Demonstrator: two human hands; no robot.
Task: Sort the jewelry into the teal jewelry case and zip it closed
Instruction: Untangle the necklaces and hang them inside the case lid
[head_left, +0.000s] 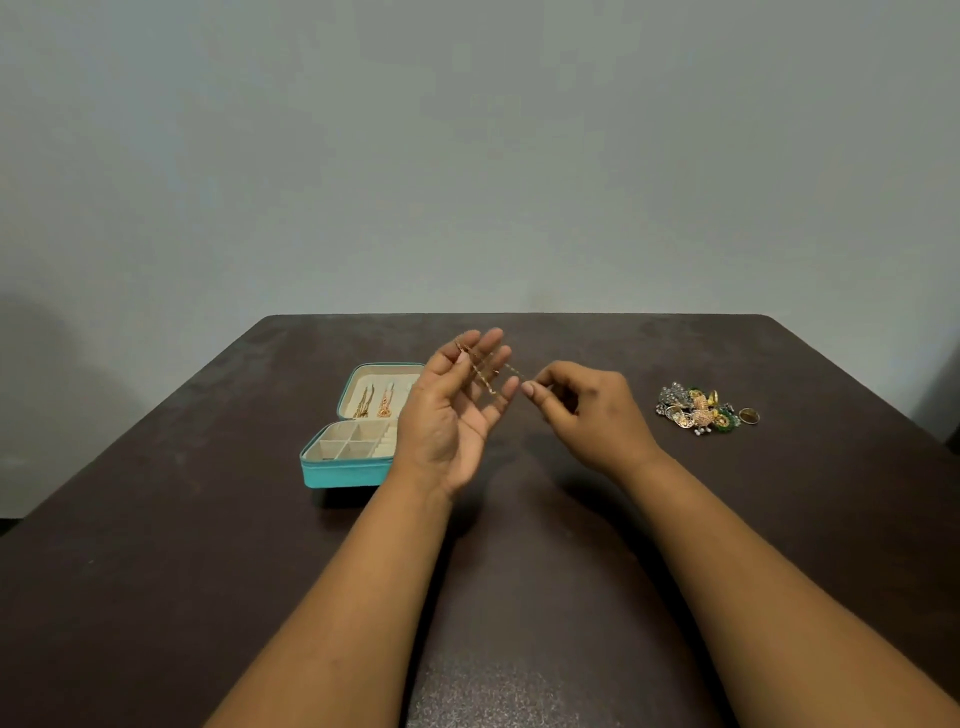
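While the teal jewelry case lies open on the counter, gold pieces in its lid, your left hand pinches one end of a thin gold chain, your right hand the other; the jewelry pile sits well apart.

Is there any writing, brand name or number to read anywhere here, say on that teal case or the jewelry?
None: no word, number or sign can be read in this view.
The teal case shows plain sides and lining, no label.
The jewelry pile and the ring beside it are too small to show any engraving.
The thin chain between the hands bears nothing readable.
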